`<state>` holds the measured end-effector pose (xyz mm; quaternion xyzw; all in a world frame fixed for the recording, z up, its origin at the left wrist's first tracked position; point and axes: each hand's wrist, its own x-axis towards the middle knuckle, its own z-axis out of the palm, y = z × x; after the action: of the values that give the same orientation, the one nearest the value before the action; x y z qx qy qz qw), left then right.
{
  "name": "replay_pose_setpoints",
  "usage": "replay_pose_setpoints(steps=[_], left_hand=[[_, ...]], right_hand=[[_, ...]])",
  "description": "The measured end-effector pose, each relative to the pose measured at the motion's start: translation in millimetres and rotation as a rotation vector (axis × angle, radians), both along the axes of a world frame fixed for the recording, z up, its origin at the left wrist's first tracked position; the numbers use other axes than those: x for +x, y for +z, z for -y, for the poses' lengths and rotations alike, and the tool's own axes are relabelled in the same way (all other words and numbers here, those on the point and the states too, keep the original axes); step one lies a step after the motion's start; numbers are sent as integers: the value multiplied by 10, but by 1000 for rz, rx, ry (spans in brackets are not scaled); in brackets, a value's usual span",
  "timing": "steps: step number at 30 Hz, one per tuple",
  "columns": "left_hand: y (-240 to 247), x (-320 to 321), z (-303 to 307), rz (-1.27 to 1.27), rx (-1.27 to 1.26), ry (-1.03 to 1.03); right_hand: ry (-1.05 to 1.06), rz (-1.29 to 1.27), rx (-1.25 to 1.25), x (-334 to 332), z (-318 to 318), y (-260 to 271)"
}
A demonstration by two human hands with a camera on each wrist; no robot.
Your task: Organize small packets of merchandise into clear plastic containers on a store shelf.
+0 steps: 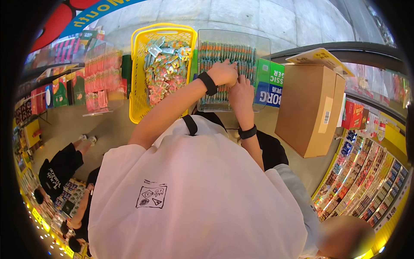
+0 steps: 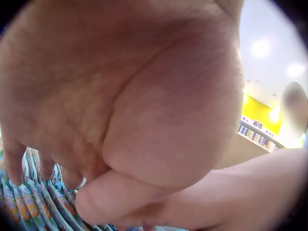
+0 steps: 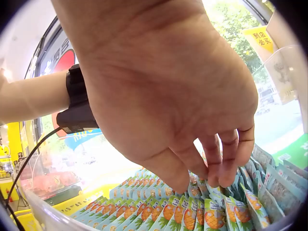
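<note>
A clear plastic bin (image 1: 205, 97) holds rows of small snack packets (image 3: 187, 216), light blue with an orange fruit picture, packed upright on edge. Both hands are over the bin, close together at its right half. The left hand (image 1: 224, 73) reaches in from the left, its fingers (image 2: 14, 163) pointing down at the packet tops and its thumb beside them. Just nearer the body, the right hand (image 1: 241, 93) has its fingers (image 3: 228, 163) extended downward, fingertips right at the packets, thumb a little apart. Part of the fingertips is hidden among the packets.
Left of the bin stands a yellow basket (image 1: 133, 99) heaped with loose packets. A large cardboard box (image 1: 304, 103) is at the right, beyond a green and blue printed carton (image 1: 269, 82). Another clear bin of red packets (image 1: 101, 77) sits further left. A person (image 1: 62, 168) stands behind.
</note>
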<state>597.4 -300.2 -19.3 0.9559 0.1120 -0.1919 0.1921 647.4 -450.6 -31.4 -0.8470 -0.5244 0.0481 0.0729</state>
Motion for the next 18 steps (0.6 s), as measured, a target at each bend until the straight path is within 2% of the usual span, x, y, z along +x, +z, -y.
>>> replay_pose_setpoints(steps=[5,8,10,11,13,15,16,18], left_hand=[[-24,4,-48,-45,-42,-15],[59,-85,19,222,45,63],[244,-126,2,260,-7,92],[326,-153,-15,297,-55,115],[475,-247,-44,399,-82,143],[609,-323,-68,610,-122,294],[623,-375,-76,613,-127,292],[671,-524,-141,837,-161,415]], right_hand=[[23,38,-27,-22,-49,-10],[-43,-35,20,-13,-61,105],[-160,-52,75,19,-91,199],[-156,-50,74,41,-115,228],[-76,77,249,97,-153,263],[-30,77,242,192,-205,220],[14,76,238,240,-220,183],[19,52,217,299,-245,92]])
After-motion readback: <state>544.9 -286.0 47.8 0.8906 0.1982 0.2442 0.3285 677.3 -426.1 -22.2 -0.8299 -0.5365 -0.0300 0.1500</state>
